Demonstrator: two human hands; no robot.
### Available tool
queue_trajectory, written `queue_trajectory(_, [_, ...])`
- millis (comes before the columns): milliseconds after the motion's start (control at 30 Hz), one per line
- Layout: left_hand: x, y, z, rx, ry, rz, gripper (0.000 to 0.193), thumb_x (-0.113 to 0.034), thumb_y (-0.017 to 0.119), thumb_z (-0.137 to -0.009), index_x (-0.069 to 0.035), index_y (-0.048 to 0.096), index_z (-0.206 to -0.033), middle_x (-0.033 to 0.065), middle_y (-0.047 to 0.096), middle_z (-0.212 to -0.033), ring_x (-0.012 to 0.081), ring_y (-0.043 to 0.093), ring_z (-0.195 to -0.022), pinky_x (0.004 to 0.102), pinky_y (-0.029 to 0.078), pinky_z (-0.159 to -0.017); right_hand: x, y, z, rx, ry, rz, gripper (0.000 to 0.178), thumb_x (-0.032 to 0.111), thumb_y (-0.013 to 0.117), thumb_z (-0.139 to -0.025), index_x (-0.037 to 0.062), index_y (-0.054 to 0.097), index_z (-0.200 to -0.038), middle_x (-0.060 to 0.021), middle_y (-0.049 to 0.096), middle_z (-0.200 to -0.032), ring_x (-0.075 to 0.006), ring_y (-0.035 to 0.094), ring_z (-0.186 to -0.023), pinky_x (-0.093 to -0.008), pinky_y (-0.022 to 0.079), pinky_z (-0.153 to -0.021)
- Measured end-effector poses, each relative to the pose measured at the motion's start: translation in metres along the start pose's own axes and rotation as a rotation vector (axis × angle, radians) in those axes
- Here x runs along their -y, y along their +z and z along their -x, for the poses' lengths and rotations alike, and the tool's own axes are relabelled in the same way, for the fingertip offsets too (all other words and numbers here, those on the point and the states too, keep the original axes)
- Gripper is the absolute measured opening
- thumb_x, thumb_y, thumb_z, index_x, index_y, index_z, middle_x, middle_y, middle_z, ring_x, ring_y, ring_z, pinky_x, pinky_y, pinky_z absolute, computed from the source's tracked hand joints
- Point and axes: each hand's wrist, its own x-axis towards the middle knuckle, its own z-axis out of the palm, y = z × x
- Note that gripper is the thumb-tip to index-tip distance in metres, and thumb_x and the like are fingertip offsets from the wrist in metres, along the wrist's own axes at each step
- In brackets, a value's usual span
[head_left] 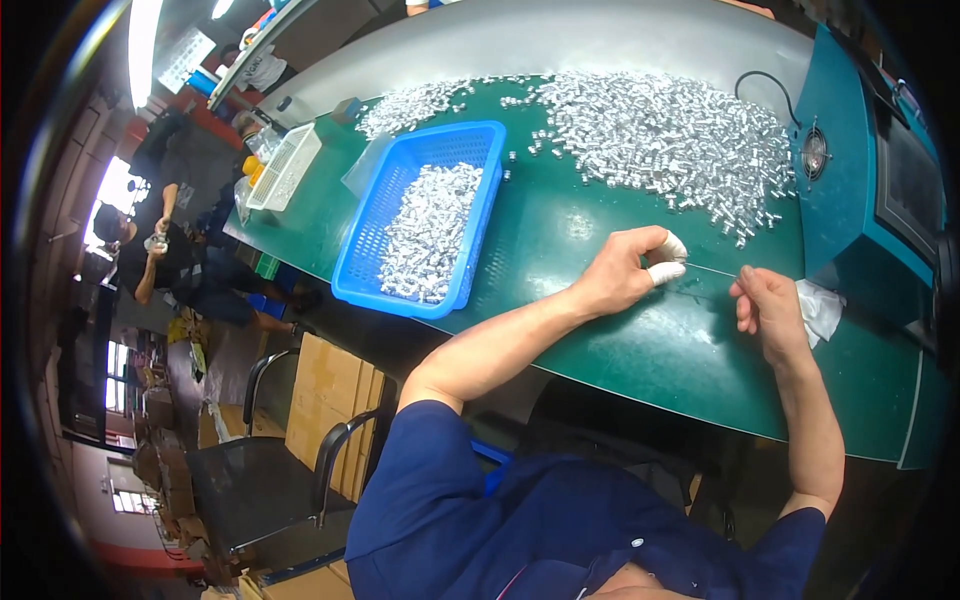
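Note:
My left hand (622, 272) is over the green table, its thumb and forefinger wearing white finger covers and curled toward each other in a pinch. Whatever sits between those fingertips is too small to make out. Close by on the right, my right hand (772, 308) pinches a thin straight rod (715, 270), which points across to the left fingertips. Beyond both hands spreads a large heap of small silver metal cylinders (660, 130). A blue perforated basket (347, 272), to the left of my left hand, holds many more such pieces (428, 235).
At the right stands a teal machine (850, 200) with a screen and fan vent. A crumpled white cloth (820, 312) lies beside my right hand. A smaller heap (410, 105) and a white tray (288, 168) are at the far left. Another person (165, 230) and a black chair (250, 480) are off the table.

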Motion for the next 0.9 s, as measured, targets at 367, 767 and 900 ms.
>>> queue_trajectory(367, [0.002,-0.005,0.000,0.003,-0.340,0.385,0.018,-0.014,0.071,-0.091,-0.002,0.065,-0.103,0.0033,0.070,-0.091,0.0102,0.064,-0.083,0.0273,0.053,-0.073,0.011,-0.002,0.005,-0.053,-0.767,0.534,0.013,0.010,0.068,-0.091,-0.0011,0.068,-0.098,-0.0037,0.066,-0.077,-0.0111,0.060,-0.066,-0.0225,0.045,-0.059])
queue_trajectory(767, [-0.003,-0.004,-0.002,0.033,-0.314,0.269,0.016,-0.014,0.071,-0.091,-0.004,0.065,-0.102,0.0009,0.068,-0.088,0.0085,0.063,-0.080,0.0263,0.052,-0.071,0.015,0.016,0.006,-0.173,-0.469,0.314,0.019,0.018,0.060,-0.099,0.0009,0.069,-0.101,-0.0033,0.064,-0.075,-0.0112,0.061,-0.069,-0.0232,0.044,-0.059])
queue_trajectory(900, [0.001,-0.004,0.000,0.022,-0.356,0.343,0.015,-0.013,0.072,-0.091,-0.005,0.065,-0.101,0.0008,0.068,-0.088,0.0084,0.064,-0.081,0.0258,0.052,-0.071,0.023,0.008,0.008,-0.198,-0.803,0.656,0.014,0.009,0.061,-0.095,-0.0027,0.067,-0.101,-0.0062,0.064,-0.072,-0.0163,0.061,-0.067,-0.0252,0.046,-0.059])
